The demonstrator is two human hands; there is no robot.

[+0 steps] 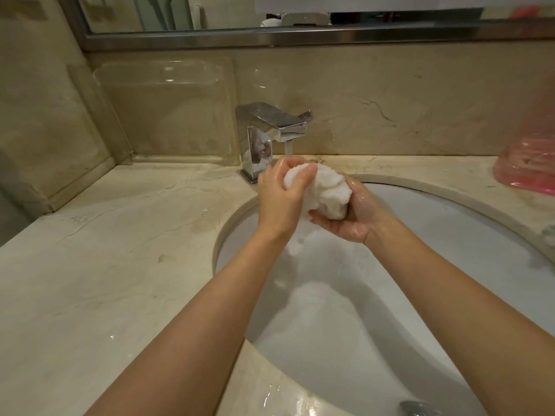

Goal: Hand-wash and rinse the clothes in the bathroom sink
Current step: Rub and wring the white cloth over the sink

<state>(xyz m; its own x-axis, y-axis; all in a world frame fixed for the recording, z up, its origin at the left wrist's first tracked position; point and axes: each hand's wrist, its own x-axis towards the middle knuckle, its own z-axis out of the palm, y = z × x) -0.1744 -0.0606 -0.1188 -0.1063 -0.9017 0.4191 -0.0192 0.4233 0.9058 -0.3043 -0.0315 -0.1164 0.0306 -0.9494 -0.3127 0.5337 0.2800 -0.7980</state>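
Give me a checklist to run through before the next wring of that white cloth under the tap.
1. Tap running: ok, a stream falls onto the hands.
2. Left hand grip on white cloth: ok, fingers curl round it.
3. Right hand supporting: ok, cups the cloth from below.
4. Cloth over sink: ok, drips land in the basin.
5. Suds rinsed out: cannot tell.
6. Drain open: cannot tell.

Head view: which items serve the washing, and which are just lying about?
In use: white cloth, gripped by left hand and right hand; running tap; sink.
Lying about: pink bag; clear tray; mirror.
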